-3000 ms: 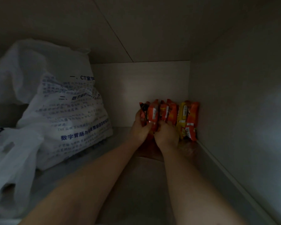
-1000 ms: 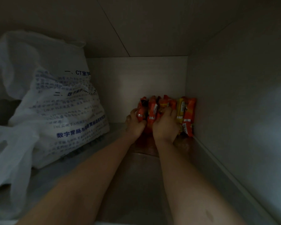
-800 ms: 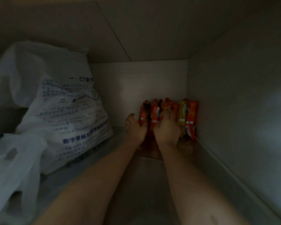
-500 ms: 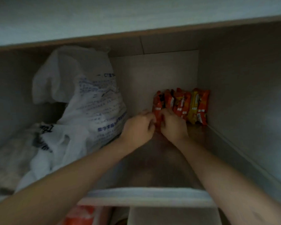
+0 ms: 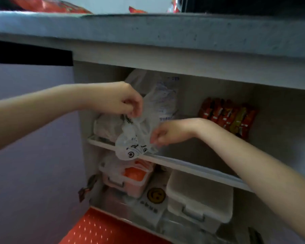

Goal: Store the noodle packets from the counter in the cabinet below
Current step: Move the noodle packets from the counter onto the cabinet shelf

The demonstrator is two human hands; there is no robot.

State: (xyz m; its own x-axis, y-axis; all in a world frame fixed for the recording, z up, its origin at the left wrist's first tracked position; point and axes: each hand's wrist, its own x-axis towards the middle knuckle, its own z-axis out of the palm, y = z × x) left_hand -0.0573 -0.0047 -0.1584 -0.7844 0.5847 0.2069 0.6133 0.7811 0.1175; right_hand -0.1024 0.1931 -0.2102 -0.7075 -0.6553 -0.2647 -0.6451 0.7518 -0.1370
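Note:
A row of red, orange and yellow noodle packets (image 5: pixel 227 117) stands upright at the back right of the cabinet's upper shelf (image 5: pixel 197 166). My left hand (image 5: pixel 120 99) pinches the top of a thin white plastic bag (image 5: pixel 134 138) that hangs over the shelf's front edge. My right hand (image 5: pixel 164 133) grips the same bag at its right side. Both hands are well left of the packets and touch none of them. More red packets (image 5: pixel 48 6) lie on the grey counter (image 5: pixel 165 27) above.
A large printed white bag (image 5: pixel 158 95) fills the shelf's left half. Below sit a pink box with orange contents (image 5: pixel 130 176), a white lidded box (image 5: pixel 199 199) and a smiley-face item (image 5: pixel 156 195). A red dotted surface (image 5: pixel 99 228) lies at the bottom. The cabinet door (image 5: pixel 33 138) stands left.
Both hands have left the noodle packets and drawn back to the shelf front, taking hold of the thin plastic bag. My view has pulled out of the cabinet and risen to show the counter.

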